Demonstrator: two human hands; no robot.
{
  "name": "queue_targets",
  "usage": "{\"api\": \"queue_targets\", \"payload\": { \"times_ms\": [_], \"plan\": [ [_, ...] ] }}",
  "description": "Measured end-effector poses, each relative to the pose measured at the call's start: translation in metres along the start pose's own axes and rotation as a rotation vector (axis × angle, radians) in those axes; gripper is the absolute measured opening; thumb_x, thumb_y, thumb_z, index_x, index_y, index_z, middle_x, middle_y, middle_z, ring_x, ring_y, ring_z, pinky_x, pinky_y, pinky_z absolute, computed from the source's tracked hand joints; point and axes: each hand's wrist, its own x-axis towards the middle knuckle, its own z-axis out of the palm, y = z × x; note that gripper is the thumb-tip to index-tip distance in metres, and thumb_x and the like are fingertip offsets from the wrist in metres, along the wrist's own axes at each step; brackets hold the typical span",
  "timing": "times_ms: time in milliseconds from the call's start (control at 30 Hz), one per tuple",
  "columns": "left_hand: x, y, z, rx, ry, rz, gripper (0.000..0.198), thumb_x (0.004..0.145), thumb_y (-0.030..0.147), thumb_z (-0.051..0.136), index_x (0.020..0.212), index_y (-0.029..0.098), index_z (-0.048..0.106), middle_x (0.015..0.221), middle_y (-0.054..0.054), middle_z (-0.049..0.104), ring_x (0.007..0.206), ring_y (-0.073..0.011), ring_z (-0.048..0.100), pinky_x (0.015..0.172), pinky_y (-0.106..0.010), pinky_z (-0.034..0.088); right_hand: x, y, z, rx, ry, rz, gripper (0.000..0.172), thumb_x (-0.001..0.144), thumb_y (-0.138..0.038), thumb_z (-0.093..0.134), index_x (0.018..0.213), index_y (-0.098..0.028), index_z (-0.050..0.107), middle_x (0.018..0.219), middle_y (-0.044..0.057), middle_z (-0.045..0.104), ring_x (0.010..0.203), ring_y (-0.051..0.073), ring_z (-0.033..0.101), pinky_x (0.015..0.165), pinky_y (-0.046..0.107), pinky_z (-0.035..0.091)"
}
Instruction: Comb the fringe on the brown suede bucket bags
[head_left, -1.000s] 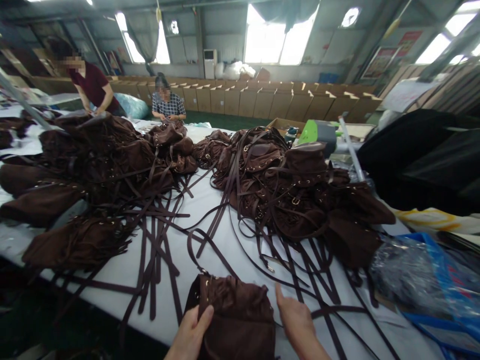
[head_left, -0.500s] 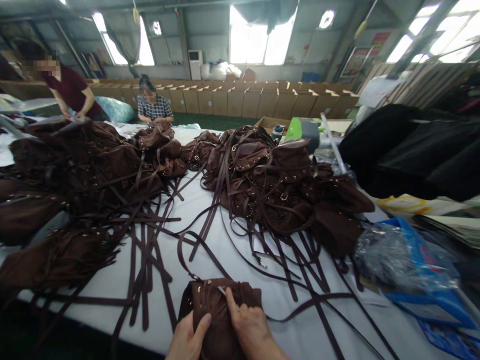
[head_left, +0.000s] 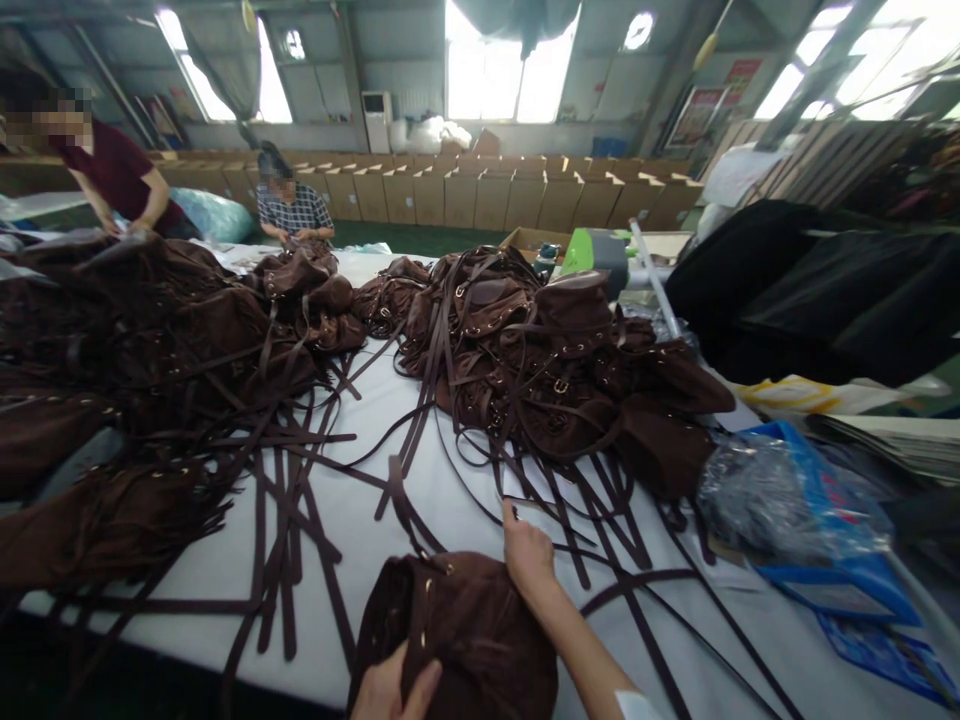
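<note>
Left hand [head_left: 391, 692] clamped on a brown bag [head_left: 484, 630], right hand [head_left: 529, 552] out beside it

We grip the bag between thumb and fingers of our left hand, at its near left side, just below two gold-coloured fittings [head_left: 427, 590]. The bag sits by the near edge of a white table [head_left: 382, 397], right in front of us, with a strap [head_left: 400, 500] rising from its far side. Our right hand is apart from the left, by the bag's far right edge, index finger pointing away from us over the table. Something small and dark shows near that fingertip; it is too small for us to tell whether our right fingers are closed on anything.

Loose dark straps [head_left: 289, 600] lie crossed before us, running out from a left heap [head_left: 150, 300] and a right heap [head_left: 517, 360] of similar brown bags. Right of the right heap lie crumpled clear plastic [head_left: 754, 495] and a blue packet [head_left: 832, 595], with black cloth [head_left: 817, 290] behind. Beyond the table we see a co-worker in a maroon top [head_left: 112, 180], another in a checked shirt [head_left: 296, 212], and lined-up cardboard boxes [head_left: 525, 198].
</note>
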Motion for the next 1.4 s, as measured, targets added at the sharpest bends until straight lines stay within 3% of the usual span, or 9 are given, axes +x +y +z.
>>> {"api": "queue_targets", "payload": {
  "times_ms": [133,333,433,700,900,1033,1233,1333,1400],
  "plan": [
    [0.008,0.002,-0.006,0.03,-0.047,0.047,0.054,0.082,0.054,0.053,0.118,0.014,0.062,0.117,-0.012,0.066,0.115,-0.0303,0.055,0.1,-0.038,0.043,-0.025,0.014,-0.025,0.026,0.044,-0.098,0.055,0.087,-0.002,0.037,0.14,-0.018,0.035,0.073,0.007,0.07,0.07,0.019,0.069,0.058,0.023,0.045],
    [0.014,0.01,-0.003,-0.018,-0.088,0.038,0.059,0.082,0.056,0.054,0.119,0.011,0.06,0.117,-0.013,0.065,0.117,-0.0294,0.054,0.102,-0.039,0.041,-0.103,-0.045,-0.028,0.011,0.255,-0.635,0.067,0.079,-0.01,0.058,0.141,-0.023,0.036,0.072,0.003,0.064,0.061,0.018,0.063,0.057,0.027,0.045],
    [0.01,0.012,-0.002,-0.066,-0.017,-0.025,0.065,0.08,0.062,0.051,0.114,0.009,0.063,0.111,-0.014,0.068,0.114,-0.0314,0.056,0.102,-0.041,0.041,-0.103,-0.043,-0.01,-0.074,0.207,-0.496,0.063,0.078,-0.006,0.058,0.136,-0.025,0.044,0.071,0.006,0.064,0.062,0.021,0.064,0.058,0.031,0.048],
    [0.003,0.002,-0.014,-0.065,0.1,-0.099,0.07,0.073,0.069,0.054,0.109,0.01,0.065,0.11,-0.013,0.069,0.116,-0.031,0.055,0.1,-0.038,0.043,-0.072,0.05,-0.008,-0.188,0.089,0.026,0.062,0.078,0.007,0.04,0.135,-0.017,0.045,0.064,0.006,0.065,0.058,0.02,0.066,0.049,0.025,0.045],
    [0.01,0.002,-0.011,-0.02,0.038,-0.072,0.063,0.075,0.061,0.058,0.107,0.008,0.064,0.102,-0.014,0.072,0.101,-0.03,0.064,0.09,-0.037,0.051,-0.117,-0.004,0.008,-0.094,0.144,-0.471,0.068,0.075,-0.002,0.052,0.139,-0.02,0.038,0.065,0.005,0.064,0.055,0.018,0.063,0.052,0.025,0.047],
    [0.006,0.002,-0.003,0.201,0.052,0.078,0.048,0.08,0.053,0.055,0.103,0.012,0.067,0.107,-0.012,0.07,0.108,-0.0292,0.06,0.096,-0.036,0.046,-0.091,-0.003,0.019,0.044,-0.021,-0.257,0.057,0.082,-0.003,0.046,0.137,-0.02,0.041,0.072,0.01,0.068,0.064,0.018,0.067,0.059,0.025,0.048],
    [0.01,0.007,0.0,0.289,0.063,0.169,0.045,0.082,0.048,0.051,0.107,0.013,0.066,0.112,-0.013,0.069,0.11,-0.0295,0.06,0.099,-0.039,0.044,-0.056,-0.021,0.014,0.291,-0.055,-0.159,0.049,0.086,-0.003,0.039,0.131,-0.022,0.048,0.082,0.014,0.071,0.079,0.025,0.069,0.07,0.036,0.05],
    [0.016,0.006,-0.011,0.24,0.122,0.124,0.047,0.078,0.05,0.056,0.103,0.012,0.068,0.107,-0.013,0.07,0.107,-0.0315,0.061,0.095,-0.041,0.047,-0.045,-0.03,0.017,0.47,-0.098,-0.12,0.027,0.091,-0.014,0.04,0.104,-0.017,0.063,0.067,0.007,0.069,0.063,0.019,0.068,0.059,0.026,0.049],
    [0.018,0.005,-0.019,0.173,0.176,0.055,0.05,0.074,0.053,0.061,0.101,0.011,0.069,0.102,-0.012,0.072,0.106,-0.0323,0.062,0.092,-0.04,0.05,-0.039,-0.021,0.015,0.591,-0.128,-0.072,0.035,0.095,-0.019,0.028,0.096,-0.014,0.063,0.057,0.002,0.064,0.049,0.014,0.064,0.047,0.019,0.045]
  ]
}}
